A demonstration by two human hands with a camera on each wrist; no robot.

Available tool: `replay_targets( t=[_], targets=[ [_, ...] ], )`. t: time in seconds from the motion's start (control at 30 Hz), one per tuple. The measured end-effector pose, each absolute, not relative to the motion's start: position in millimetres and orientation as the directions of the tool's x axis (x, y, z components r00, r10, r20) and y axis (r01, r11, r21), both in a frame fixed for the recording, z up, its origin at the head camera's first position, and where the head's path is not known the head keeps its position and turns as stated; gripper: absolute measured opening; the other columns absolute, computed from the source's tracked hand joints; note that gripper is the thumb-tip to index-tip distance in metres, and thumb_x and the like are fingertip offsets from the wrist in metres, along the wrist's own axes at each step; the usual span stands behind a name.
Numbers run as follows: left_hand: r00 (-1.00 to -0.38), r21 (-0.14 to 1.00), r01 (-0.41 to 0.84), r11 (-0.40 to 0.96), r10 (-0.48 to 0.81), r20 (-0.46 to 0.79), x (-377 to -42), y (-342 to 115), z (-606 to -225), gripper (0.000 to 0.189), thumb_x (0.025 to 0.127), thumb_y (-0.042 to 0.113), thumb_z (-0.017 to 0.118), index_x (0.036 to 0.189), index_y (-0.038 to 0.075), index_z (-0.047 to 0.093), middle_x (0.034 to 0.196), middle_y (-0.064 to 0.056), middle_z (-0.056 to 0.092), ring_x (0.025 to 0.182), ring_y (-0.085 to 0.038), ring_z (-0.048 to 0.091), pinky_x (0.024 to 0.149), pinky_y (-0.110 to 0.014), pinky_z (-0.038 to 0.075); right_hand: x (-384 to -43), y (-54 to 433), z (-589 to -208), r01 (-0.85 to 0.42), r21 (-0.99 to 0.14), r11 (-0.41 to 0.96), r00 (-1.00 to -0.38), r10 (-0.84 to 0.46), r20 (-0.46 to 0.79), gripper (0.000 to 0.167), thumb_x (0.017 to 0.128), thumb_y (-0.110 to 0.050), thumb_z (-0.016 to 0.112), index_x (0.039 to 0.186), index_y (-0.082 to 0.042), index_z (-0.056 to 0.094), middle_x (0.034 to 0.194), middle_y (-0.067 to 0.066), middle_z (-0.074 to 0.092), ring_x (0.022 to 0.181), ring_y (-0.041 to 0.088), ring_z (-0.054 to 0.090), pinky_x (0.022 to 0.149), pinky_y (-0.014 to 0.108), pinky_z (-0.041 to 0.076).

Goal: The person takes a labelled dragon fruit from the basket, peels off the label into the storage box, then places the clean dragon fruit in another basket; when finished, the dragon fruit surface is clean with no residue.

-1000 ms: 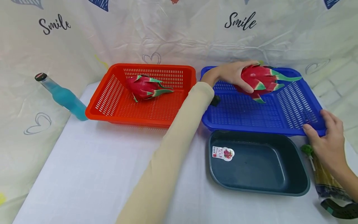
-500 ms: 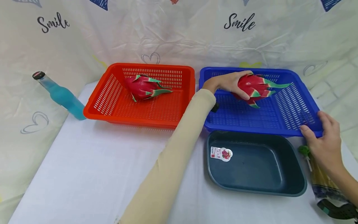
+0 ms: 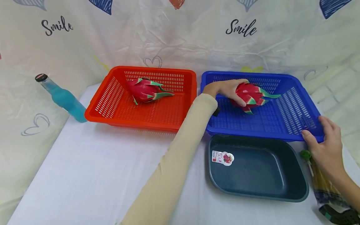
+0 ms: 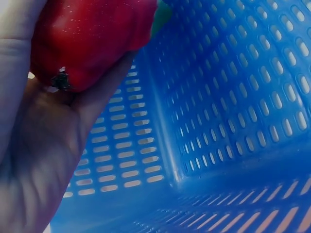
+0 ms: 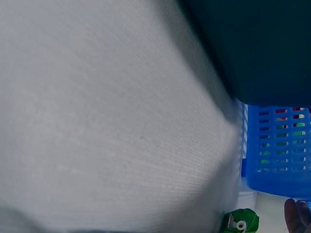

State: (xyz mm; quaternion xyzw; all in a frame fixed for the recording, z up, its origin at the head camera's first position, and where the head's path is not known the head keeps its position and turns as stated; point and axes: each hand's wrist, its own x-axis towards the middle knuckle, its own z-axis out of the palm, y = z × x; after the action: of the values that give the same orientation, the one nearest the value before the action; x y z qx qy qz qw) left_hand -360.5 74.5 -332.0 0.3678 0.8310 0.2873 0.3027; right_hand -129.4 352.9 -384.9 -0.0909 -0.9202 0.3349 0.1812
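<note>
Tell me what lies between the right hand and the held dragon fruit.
The blue basket, in the head view: its floor and slotted end wall separate the right hand from the dragon fruit.

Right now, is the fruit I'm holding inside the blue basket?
Inside: the left hand holds the fruit, walls of the blue basket around it.

From L hand, head view, can pass twd 4 o'clock over blue bskt until stopped by R hand. Blocked at 3 by fruit, 5 by tub, 9 by red bskt. Past red bskt, can cross cloth at 8.
</note>
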Motion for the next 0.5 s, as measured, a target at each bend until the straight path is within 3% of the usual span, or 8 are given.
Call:
replay_targets(
  t=[0.27, 0.5],
  targets=[
    [-0.548, 0.619, 0.505, 0.601, 0.778, -0.308, -362.4, 72.4, -333.9, 0.106, 0.079, 0.043, 0.074, 0.156, 0.021, 0.005, 0.156, 0.002, 0.025, 0.139, -0.010, 0.028, 0.101, -0.015, 0.043, -129.4, 352.2, -385.7, 0.062, -0.647, 0.760, -0.915, 0.302, 0.267, 0.065, 0.100, -0.023, 0.049, 0.156, -0.014, 0.017, 0.159, 0.016, 0.016, 0.141, 0.049, 0.025, 0.121, 0.046, 0.018],
    [-0.524, 0.617, 0.515, 0.595, 0.788, -0.323, -361.0, 69.8, -333.9, 0.107, 0.080, 0.042, 0.074, 0.157, 0.021, 0.003, 0.158, 0.001, 0.022, 0.141, -0.012, 0.026, 0.101, -0.015, 0.043, -129.6, 351.1, -385.8, 0.061, -0.647, 0.760, -0.910, 0.309, 0.278, 0.064, 0.100, -0.022, 0.051, 0.156, -0.013, 0.020, 0.159, 0.016, 0.018, 0.141, 0.049, 0.026, 0.122, 0.042, 0.017]
  ],
)
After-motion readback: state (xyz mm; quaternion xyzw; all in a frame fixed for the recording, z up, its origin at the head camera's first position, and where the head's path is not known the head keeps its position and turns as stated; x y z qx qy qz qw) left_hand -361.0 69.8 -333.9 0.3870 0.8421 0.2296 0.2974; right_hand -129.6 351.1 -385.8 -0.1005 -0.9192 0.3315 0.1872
